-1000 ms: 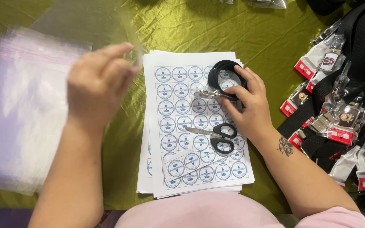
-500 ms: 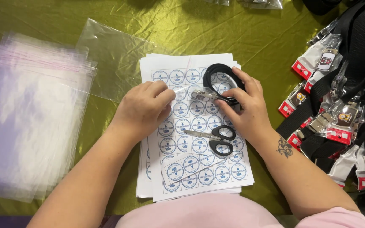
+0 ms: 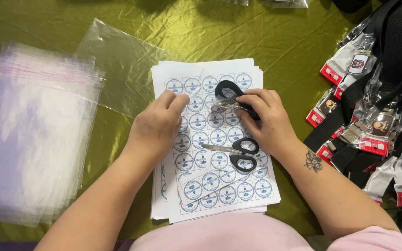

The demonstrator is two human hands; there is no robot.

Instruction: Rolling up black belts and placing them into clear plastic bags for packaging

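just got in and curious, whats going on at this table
A person sits at a green-clothed table. Their right hand holds a black lanyard by its metal clip over a stack of round-sticker sheets, and the left hand rests beside it. Scissors lie on the sheets, clear bags to the left.

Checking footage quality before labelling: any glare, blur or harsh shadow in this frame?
Head view: sharp overall, even light; both hands, left and right, are crisp; soft sheen on the green cloth; the bag stack looks hazy; shadows faint.
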